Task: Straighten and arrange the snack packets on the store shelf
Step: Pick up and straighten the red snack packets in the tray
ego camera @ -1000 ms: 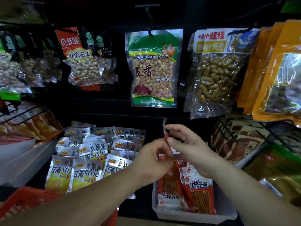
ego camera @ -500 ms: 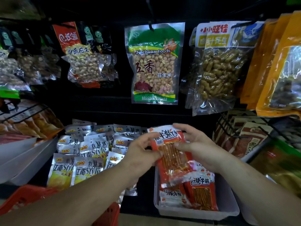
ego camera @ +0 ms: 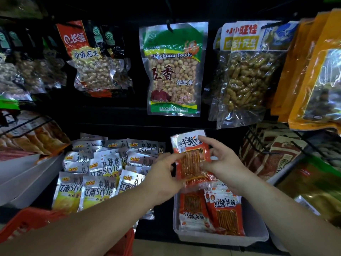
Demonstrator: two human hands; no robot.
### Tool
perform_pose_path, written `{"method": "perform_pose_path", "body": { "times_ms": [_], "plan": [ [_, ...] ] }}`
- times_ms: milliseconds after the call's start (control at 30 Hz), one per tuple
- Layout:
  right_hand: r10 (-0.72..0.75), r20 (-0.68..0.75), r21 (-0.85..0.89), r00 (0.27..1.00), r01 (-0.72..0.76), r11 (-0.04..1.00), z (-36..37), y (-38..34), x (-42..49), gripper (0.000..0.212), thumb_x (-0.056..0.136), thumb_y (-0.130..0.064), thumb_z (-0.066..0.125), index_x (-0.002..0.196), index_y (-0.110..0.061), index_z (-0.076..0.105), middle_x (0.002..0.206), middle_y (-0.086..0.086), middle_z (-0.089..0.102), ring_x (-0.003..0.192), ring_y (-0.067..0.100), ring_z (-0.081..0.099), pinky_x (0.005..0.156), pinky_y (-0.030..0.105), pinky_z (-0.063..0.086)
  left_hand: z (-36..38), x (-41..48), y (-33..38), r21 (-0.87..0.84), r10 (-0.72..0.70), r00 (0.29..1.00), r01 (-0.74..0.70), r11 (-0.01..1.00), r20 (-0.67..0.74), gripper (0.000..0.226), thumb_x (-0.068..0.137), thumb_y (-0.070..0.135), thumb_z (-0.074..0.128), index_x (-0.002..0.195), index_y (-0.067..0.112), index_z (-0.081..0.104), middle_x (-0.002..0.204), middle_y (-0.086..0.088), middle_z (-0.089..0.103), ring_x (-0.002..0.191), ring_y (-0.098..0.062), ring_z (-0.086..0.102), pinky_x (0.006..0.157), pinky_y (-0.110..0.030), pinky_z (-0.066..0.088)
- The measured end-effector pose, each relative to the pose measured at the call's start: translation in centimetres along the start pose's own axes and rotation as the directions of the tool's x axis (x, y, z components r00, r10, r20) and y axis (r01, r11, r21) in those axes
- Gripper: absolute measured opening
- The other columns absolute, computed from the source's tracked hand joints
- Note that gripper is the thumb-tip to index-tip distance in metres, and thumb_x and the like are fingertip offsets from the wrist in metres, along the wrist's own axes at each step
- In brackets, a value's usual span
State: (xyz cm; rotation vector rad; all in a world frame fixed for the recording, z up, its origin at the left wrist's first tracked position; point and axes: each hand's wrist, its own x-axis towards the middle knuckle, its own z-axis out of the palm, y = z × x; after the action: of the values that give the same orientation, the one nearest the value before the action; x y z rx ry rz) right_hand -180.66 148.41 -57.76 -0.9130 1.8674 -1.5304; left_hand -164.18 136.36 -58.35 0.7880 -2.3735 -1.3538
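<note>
A red snack packet [ego camera: 190, 157] with orange sticks showing through its window is held upright above the clear plastic bin [ego camera: 258, 235]. My left hand [ego camera: 162, 176] pinches its left edge. My right hand [ego camera: 223, 163] grips its right edge, with one finger on the top. More red packets [ego camera: 224, 213] of the same kind lie in the bin below. To the left, several silver and yellow packets [ego camera: 97, 191] lie overlapping on the shelf.
Bags of peanuts [ego camera: 173, 71] hang on hooks above. Orange bags [ego camera: 313, 74] hang at the right, over brown packets [ego camera: 276, 154] in a wire rack. A white bin [ego camera: 27, 172] is at the left and a red basket [ego camera: 27, 222] at the bottom left.
The red packet was edge-on between my fingers, then turned face-on. It now stands upright, a little higher and to the right over the bin. Both hands kept hold of it.
</note>
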Motion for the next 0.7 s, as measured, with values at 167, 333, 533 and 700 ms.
{"method": "perform_pose_path", "body": {
  "times_ms": [167,333,533,700],
  "plan": [
    [-0.041,0.07,-0.032,0.997,0.043,0.999,0.8,-0.5,-0.5,0.082,0.092,0.005,0.07,0.144,-0.054,0.048,0.106,0.01,0.07,0.083,0.027,0.071,0.078,0.043,0.062,0.7,0.0,0.8,-0.111,0.103,0.993,-0.109,0.988,-0.059,0.053,0.089,0.025,0.079,0.129,0.049,0.055,0.128,0.015,0.057,0.114,-0.003,0.062,0.091,-0.018,0.054],
    [0.061,0.292,0.144,0.954,-0.107,0.984,1.6,-1.5,-0.9,0.07,0.1,0.009,0.046,0.144,-0.045,0.045,0.106,0.013,0.079,0.097,0.032,0.077,0.086,0.041,0.061,1.3,0.2,-0.3,-0.214,0.069,0.997,-0.058,0.975,0.043,0.048,0.09,-0.012,0.064,0.115,0.029,0.059,0.113,-0.003,0.068,0.097,-0.01,0.066,0.076,-0.019,0.054],
    [-0.121,-0.14,-0.571,0.983,0.019,0.821,0.2,2.6,2.4,0.06,0.093,-0.034,0.072,0.148,-0.037,0.048,0.129,-0.008,0.053,0.115,0.021,0.06,0.094,0.04,0.055,1.9,0.5,-2.1,-0.127,-0.042,0.995,0.054,0.99,0.094,0.064,0.095,-0.011,0.057,0.138,0.036,0.054,0.097,0.009,0.063,0.04,0.0,0.05,0.042,-0.02,0.041],
    [0.165,0.062,-0.149,0.984,-0.155,0.977,-0.5,6.0,3.1,0.021,0.097,-0.024,0.073,0.116,-0.03,0.066,0.107,0.017,0.067,0.092,0.028,0.072,0.079,0.044,0.065,3.7,2.1,-3.6,-0.214,-0.087,0.995,0.096,0.972,0.049,0.06,0.092,-0.01,0.062,0.135,0.032,0.059,0.112,-0.005,0.072,0.072,-0.012,0.074,0.058,-0.028,0.06]
  ]
}}
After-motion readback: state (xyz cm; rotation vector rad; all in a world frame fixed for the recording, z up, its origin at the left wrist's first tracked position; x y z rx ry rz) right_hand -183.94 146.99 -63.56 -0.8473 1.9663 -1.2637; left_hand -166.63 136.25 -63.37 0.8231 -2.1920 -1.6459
